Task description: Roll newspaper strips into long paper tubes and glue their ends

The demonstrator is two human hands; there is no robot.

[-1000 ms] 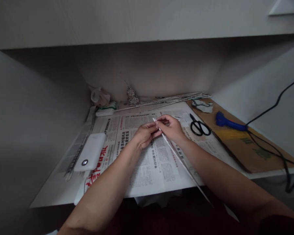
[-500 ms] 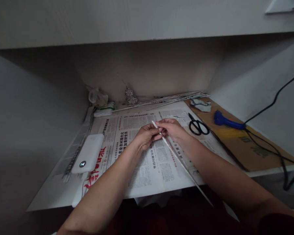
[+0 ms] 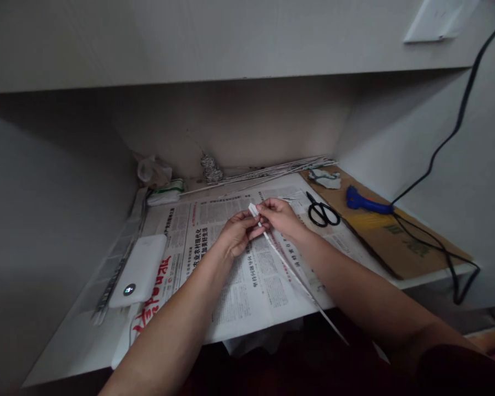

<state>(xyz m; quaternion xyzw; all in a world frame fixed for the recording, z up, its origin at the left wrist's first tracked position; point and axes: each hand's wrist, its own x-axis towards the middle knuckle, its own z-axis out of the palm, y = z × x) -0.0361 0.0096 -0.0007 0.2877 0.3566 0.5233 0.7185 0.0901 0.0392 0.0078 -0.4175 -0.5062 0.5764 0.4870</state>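
Note:
A long thin rolled paper stick (image 3: 289,265) runs from between my hands down toward the front edge of the shelf and past it. Its far tip looks wider and flattened, like an opened paper end. My left hand (image 3: 236,231) pinches it just below that tip, fingers closed. My right hand (image 3: 281,217) is closed on the same end from the other side, thumb and forefinger at the flattened tip. Under both hands lies a spread newspaper (image 3: 235,297) with dark and red print. Black-handled scissors (image 3: 323,213) rest to the right of my right hand.
A white power bank (image 3: 139,269) with a lit display lies left. A blue glue gun (image 3: 369,202) with a black cord sits on cardboard (image 3: 379,242) at right. Behind are several paper sticks (image 3: 280,170), a coiled figure (image 3: 210,168) and a plastic bag (image 3: 153,171). A board overhangs above.
The tip of the paper stick now looks wider and flatter between my fingers. The view has shifted, so the surroundings appear further left; both hands keep their hold.

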